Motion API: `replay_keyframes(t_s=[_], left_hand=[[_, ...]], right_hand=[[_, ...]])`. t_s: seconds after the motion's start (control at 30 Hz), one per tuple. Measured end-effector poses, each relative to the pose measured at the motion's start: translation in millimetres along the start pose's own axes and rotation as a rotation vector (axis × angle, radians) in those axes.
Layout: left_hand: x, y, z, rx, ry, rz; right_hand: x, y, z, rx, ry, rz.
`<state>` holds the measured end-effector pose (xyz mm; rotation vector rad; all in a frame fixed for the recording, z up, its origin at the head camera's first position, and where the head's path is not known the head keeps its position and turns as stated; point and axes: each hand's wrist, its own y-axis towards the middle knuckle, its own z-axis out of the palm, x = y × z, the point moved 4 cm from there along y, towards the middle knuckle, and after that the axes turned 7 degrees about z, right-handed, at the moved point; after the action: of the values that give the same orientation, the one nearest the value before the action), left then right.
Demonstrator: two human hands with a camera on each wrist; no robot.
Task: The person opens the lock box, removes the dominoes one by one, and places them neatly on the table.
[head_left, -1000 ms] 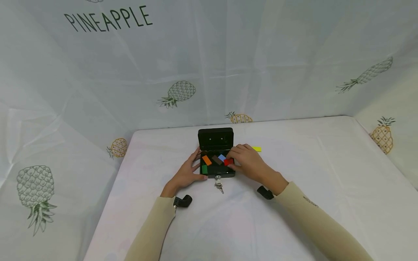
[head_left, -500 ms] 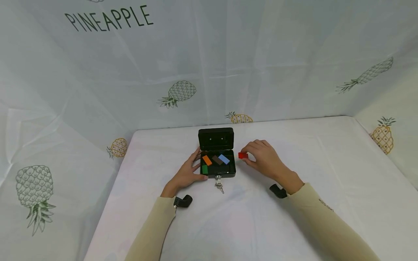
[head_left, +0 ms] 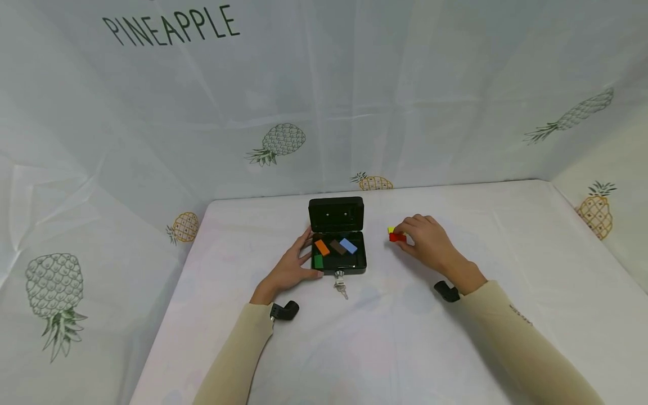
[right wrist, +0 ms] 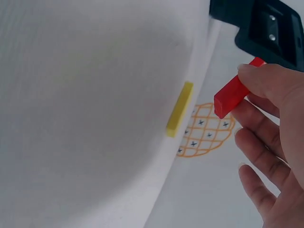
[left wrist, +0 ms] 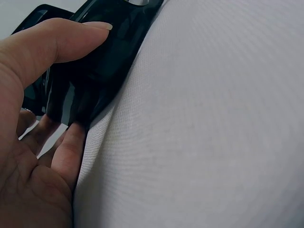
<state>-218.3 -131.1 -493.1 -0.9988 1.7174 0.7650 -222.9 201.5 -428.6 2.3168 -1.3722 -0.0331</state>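
Observation:
My right hand (head_left: 427, 242) pinches a red block (right wrist: 232, 97) between thumb and fingers, to the right of a black cash box (head_left: 336, 215). A yellow block (right wrist: 179, 109) lies on the cloth close by; the red block and hand partly cover it in the head view. The box's lid is up. My left hand (head_left: 289, 268) holds the box by its left side, thumb at the front corner and fingers along the side. Inside lie an orange block (head_left: 322, 247), a brown block (head_left: 338, 247), a blue block (head_left: 348, 246) and a green block (head_left: 318, 261).
Keys (head_left: 341, 287) hang from the lock at the box's front. A white cloth covers the table (head_left: 344, 349), and a pineapple-print sheet (head_left: 430, 101) stands behind it. Each wrist wears a black camera (head_left: 284, 311).
My right hand has lifted the red block out of the box and carried it right, up to the yellow block. The left hand has stayed on the box.

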Motion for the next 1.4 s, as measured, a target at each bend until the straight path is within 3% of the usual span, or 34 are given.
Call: replay_keyframes(t_s=[0.5,1.4], left_hand=[[1.1,0.6,-0.1,-0.006,0.004,0.002],[-3.2,-0.7,-0.3,-0.001,-0.010,0.014]], right_hand=[[-11.7,5.4,11.5,0.121,-0.032,0.023],[-16.5,11.6,23.0,0.147,-0.060,0.011]])
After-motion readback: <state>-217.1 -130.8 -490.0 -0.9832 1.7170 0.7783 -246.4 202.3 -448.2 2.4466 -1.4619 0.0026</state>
